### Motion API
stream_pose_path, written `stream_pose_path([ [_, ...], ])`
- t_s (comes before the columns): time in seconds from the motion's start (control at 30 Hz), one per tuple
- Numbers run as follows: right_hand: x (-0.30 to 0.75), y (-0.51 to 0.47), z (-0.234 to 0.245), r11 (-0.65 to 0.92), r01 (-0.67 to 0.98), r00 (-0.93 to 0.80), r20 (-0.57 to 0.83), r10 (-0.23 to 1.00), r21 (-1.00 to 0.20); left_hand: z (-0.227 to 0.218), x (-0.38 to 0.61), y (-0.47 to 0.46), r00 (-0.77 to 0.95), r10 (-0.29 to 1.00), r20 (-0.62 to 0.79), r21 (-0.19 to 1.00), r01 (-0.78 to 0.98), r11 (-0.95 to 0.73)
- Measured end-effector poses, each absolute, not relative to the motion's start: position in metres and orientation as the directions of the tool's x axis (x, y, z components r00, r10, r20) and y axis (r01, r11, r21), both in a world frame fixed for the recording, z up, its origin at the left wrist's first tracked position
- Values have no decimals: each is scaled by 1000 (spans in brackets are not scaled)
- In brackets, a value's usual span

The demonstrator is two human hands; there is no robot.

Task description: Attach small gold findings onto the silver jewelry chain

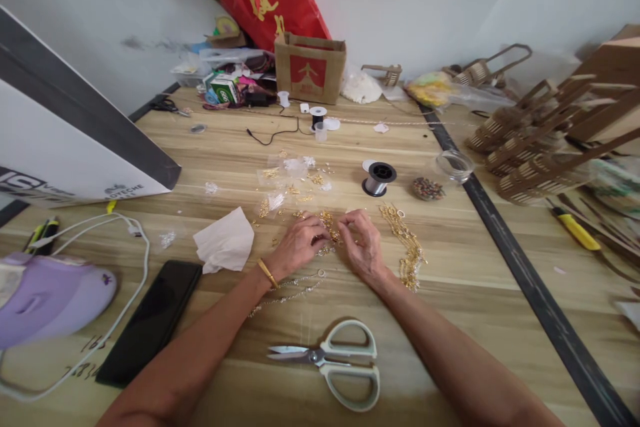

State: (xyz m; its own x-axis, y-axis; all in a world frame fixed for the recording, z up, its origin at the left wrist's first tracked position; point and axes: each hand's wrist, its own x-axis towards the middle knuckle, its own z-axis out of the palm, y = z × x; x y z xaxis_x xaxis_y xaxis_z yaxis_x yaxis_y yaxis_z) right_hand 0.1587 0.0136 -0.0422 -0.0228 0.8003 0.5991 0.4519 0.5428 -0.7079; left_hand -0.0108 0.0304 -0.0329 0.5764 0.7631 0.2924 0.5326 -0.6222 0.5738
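Note:
Both of my hands rest on the wooden table [450,293] over a scatter of small gold jewellery parts [327,220]. My left hand [299,243], with a gold bangle on its wrist, has its fingers curled in a pinch on the gold pieces. My right hand [363,240] is curled the same way, its fingertips close to the left hand's. What each pinch holds is too small to make out. A thin silver chain [300,283] lies under my left wrist. Gold chains [407,247] lie in a heap just right of my right hand.
White-handled scissors [333,360] lie near me. A black phone [150,320], crumpled tissue [225,240], white cable [125,280] and purple visor [55,293] sit left. A wire spool [379,178], bead dish [427,188], glass dish [454,164], wooden baskets [535,147] and a paper bag [310,68] lie beyond.

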Motion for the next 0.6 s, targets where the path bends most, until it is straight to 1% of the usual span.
stream_pose_path([
  [0.27, 160, 14, -43, 539, 447, -18, 596, 803, -714, -34, -7, 27, 603, 736, 307, 532, 532, -658],
  [0.6, 160, 14, -43, 532, 433, -17, 583, 812, -728, -35, -4, 28, 646, 713, 273, 457, 565, -687],
])
